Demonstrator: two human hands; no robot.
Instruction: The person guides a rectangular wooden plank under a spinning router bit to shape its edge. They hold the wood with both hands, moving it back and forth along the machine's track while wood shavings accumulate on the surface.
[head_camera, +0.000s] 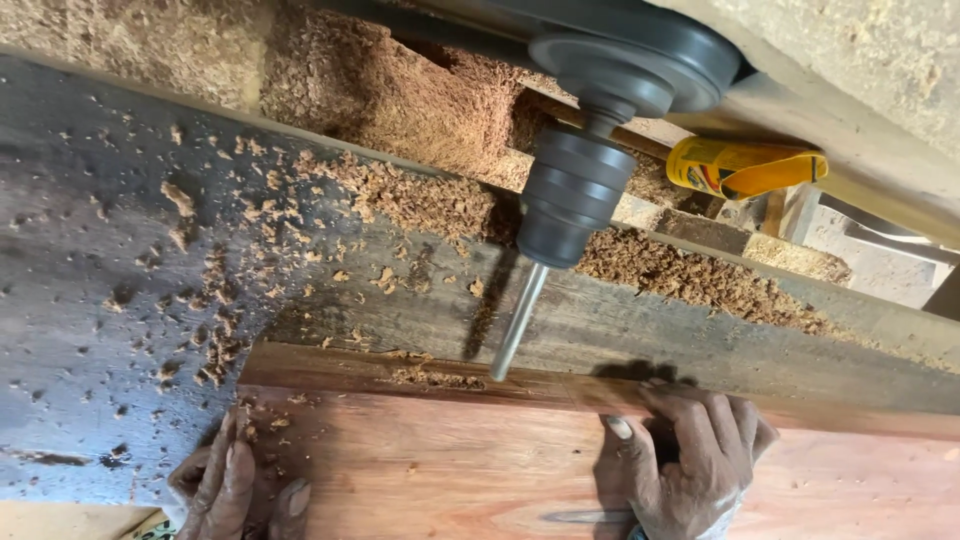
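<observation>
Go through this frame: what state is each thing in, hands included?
Reddish plank: flat, both hands pressing it.
Drill bit: tip on the plank's far edge.
Drill chuck: gripping the bit.
Left hand: flat on plank.
Right hand: gripping plank's far edge.
Yellow bottle: lying down.

Single head-worn cam, looking steeply down and slightly fwd from above the person's hands. Close range: reddish wooden board (560, 470) fills the lower frame, left hand (225, 485) and right hand (690, 460) cut off at the bottom edge. Drill chuck (572, 195) enters from the top, near the lens. Frame is tilted; grey bench (90, 300) edges run diagonally. No 2nd view, so no shared area.
</observation>
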